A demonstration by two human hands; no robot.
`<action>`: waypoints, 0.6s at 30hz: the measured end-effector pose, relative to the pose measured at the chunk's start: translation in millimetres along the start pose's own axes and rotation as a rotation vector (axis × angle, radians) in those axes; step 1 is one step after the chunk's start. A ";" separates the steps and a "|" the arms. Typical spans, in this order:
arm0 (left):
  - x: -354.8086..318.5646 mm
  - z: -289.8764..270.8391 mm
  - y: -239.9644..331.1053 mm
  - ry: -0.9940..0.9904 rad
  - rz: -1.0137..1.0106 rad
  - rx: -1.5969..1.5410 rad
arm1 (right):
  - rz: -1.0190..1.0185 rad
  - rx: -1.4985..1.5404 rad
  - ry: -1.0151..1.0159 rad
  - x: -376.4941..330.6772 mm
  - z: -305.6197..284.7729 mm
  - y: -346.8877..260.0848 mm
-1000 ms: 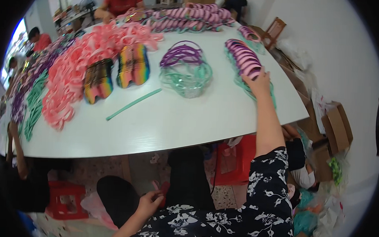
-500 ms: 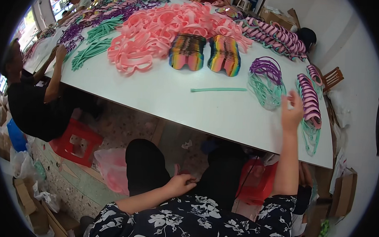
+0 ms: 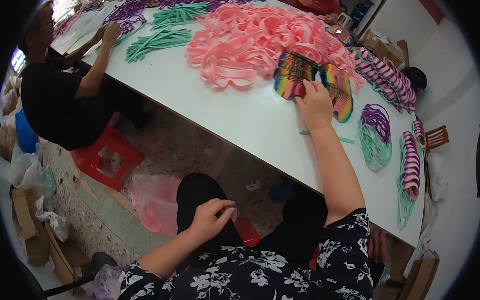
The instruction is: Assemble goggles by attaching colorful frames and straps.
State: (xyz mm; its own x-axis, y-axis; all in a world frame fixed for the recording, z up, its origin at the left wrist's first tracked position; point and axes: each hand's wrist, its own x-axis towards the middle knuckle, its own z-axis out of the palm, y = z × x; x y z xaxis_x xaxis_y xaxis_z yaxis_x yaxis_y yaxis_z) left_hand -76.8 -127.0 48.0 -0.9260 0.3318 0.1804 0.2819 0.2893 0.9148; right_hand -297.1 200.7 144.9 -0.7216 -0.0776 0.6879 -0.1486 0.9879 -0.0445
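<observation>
My right hand (image 3: 316, 106) reaches over the table with its thumb and fingers closing on the near edge of the left stack of rainbow goggle lenses (image 3: 294, 70). Beside it, partly behind the hand, stands a second lens stack (image 3: 337, 85). A green strap strip (image 3: 347, 140) lies on the table, with my right forearm crossing over it. Above my lap hangs my left hand (image 3: 212, 219), its fingers loosely bent and thumb apart, with no held thing plainly visible.
Pink goggle frames (image 3: 254, 34) lie heaped behind the lenses. Green straps (image 3: 159, 44) are to the left, a purple-green cord bundle (image 3: 375, 136) and pink-purple goggles in a row (image 3: 410, 166) to the right. A co-worker (image 3: 62, 91) sits at the left, handling purple cords.
My right hand has moved left and away from me, from beside the cord bundle to the lens stack. My left hand has lifted slightly. The view has shifted left.
</observation>
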 end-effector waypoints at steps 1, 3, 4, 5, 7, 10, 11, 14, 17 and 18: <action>5.4 -9.5 2.3 0.028 0.019 0.005 | 0.011 0.011 0.000 0.8 3.6 0.4; 21.3 -28.7 3.9 0.082 0.142 0.092 | 0.022 0.010 -0.001 0.2 5.2 -1.4; 31.9 -36.2 2.0 0.118 0.243 0.124 | 0.029 0.007 0.000 -0.4 4.7 -2.0; 46.7 -42.8 0.7 0.177 0.358 0.169 | 0.033 0.006 0.002 -0.6 4.1 -1.8; 83.9 -60.0 7.5 0.252 0.530 0.284 | 0.036 0.006 0.020 -3.1 -0.6 2.9; 152.1 -88.7 9.4 0.423 0.782 0.493 | 0.066 0.088 0.035 -5.0 -18.0 -0.3; 176.1 -98.0 16.9 0.442 0.791 0.600 | 0.085 0.123 0.041 -7.9 -28.2 -1.2; 237.0 -123.2 13.3 0.473 0.766 0.873 | 0.065 0.224 0.114 -23.5 -60.8 -18.9; 268.8 -131.4 8.9 0.388 0.762 1.045 | -0.026 0.322 0.161 -54.2 -102.3 -41.8; 274.6 -130.4 9.0 0.355 0.773 1.090 | -0.019 0.341 0.142 -68.3 -116.8 -48.2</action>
State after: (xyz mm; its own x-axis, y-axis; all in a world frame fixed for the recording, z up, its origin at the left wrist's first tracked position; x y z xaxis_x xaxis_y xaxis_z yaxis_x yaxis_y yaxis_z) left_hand -361.3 -150.4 152.9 -0.4131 0.5312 0.7398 0.6478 0.7423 -0.1713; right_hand -161.7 174.1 184.7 -0.6195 -0.0520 0.7833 -0.3951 0.8829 -0.2538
